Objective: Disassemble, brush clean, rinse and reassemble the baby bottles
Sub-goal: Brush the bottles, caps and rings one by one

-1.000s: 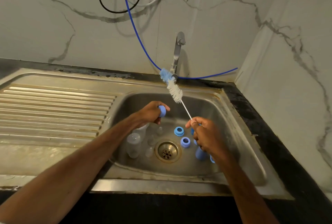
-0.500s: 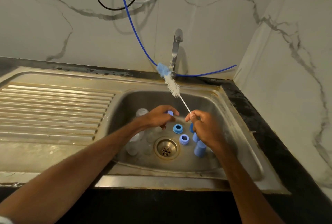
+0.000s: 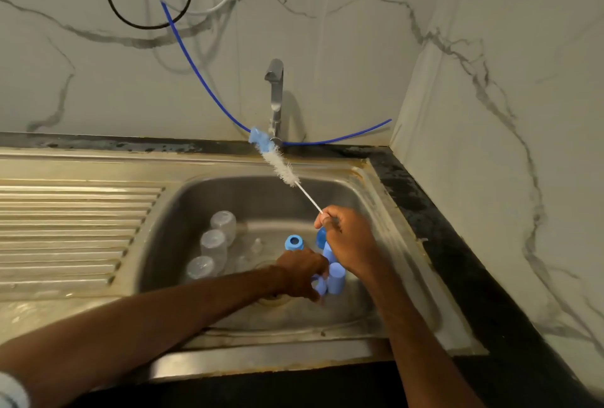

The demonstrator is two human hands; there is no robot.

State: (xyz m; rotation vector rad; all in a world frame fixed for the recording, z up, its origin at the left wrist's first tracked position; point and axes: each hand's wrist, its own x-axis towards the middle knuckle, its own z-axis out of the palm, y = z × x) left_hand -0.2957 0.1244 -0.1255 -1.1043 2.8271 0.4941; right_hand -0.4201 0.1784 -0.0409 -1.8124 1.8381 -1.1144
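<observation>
**Baby bottles [image 3: 213, 246] in pieces, left hand now down on the sink floor**

A second ago my left hand [image 3: 300, 272] was up by the bottle brush [image 3: 282, 170] with a blue ring pinched in it. Now that hand is low in the sink [image 3: 255, 198], near the drain. Its fingers are curled on a blue ring [image 3: 321, 286] just beside the blue cap [image 3: 336, 278]. I cannot tell whether it is the same ring being set down or the next one being picked up.

My right hand [image 3: 349, 244] has barely shifted. It pinches the wire handle narrowly, and the bristles point up and far-left toward the tap [image 3: 275, 93], touching nothing.

The three clear bottle bodies lie on their sides at the left of the basin, well apart from both hands. Another ring [image 3: 294, 242] sits just beyond my left hand.

My read is that one ring's brushing is over and I am swapping parts. The task is mid-way: brushing small pieces, with rinsing and reassembly not started. No water is running that I can see.
</observation>
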